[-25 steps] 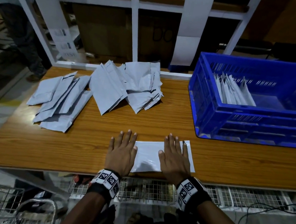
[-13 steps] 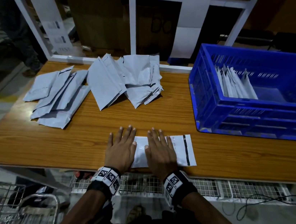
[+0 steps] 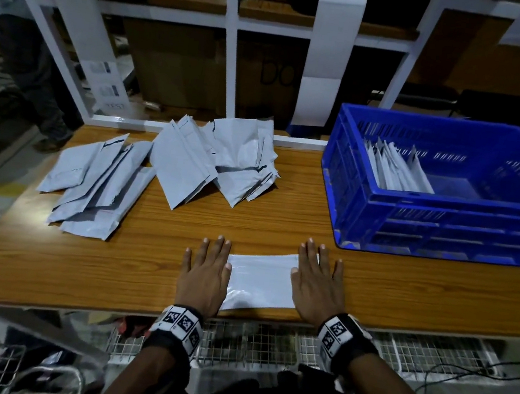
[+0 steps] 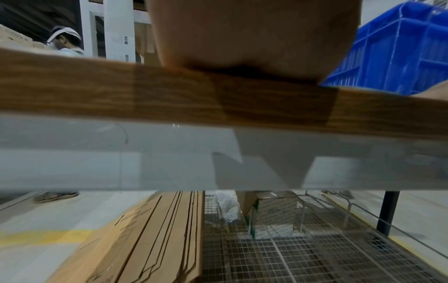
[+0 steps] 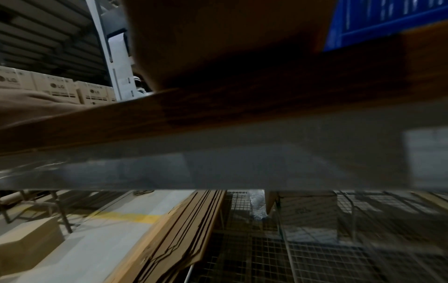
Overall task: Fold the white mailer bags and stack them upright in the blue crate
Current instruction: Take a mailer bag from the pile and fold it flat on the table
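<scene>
At the near edge of the wooden table you have one white mailer bag lying flat, with its long side along the table edge. Your left hand lies flat on its left end and your right hand lies flat on its right end. On both hands the fingers are straight and a little spread, pointing away from you; they press the bag down and do not curl around it. The middle of the bag shows between your two hands.

Farther back, on the left part of the table, you see a loose pile of flat mailer bags, and just beside it, more to the centre, a second pile that leans toward the white shelf frame. The two piles are well apart from the bag under your hands.

On the right side of the table stands the blue crate. Inside it a row of folded bags stands upright and tilted, against the left wall of the crate.

From the left wrist view only the heel of your left hand on the table edge is visible, with the crate behind. The right wrist view is dark and shows the same edge.
</scene>
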Tool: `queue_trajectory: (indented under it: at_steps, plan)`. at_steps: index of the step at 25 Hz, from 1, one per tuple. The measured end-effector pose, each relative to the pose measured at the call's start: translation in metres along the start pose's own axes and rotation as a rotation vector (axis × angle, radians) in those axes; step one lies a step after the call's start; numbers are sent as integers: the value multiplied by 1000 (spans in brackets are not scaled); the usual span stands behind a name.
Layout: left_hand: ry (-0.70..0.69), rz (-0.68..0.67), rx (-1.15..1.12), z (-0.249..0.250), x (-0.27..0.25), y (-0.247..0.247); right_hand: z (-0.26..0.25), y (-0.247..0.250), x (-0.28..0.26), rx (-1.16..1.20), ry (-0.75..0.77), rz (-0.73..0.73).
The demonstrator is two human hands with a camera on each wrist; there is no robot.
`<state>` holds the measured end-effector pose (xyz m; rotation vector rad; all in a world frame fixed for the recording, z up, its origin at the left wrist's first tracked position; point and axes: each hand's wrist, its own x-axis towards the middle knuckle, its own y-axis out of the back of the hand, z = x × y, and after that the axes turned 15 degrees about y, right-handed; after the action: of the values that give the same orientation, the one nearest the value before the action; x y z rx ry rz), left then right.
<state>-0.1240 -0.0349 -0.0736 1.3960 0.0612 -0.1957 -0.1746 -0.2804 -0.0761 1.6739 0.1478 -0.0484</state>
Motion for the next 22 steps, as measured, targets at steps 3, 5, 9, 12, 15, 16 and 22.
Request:
queue_trajectory:
  at_steps: [3,5,9,12,15,16,22]
  plan:
    - [14,-8,-39,2,-2,2,0,2,-3,59,-15,10]
    - [16,-23,-61,3,-3,2,3,2,-6,97,3,45]
    - [-48,89,-122,6,-3,8,15,23,-13,145,129,70]
    - [-60,151,-177,14,-1,18,18,41,-11,139,112,-18]
    - [-87,91,-208,24,6,24,17,47,-12,259,65,-98]
    - [-110,64,-215,28,10,25,20,48,-14,297,50,-103]
    - [-215,43,-142,63,9,16,50,61,-47,354,-16,-10]
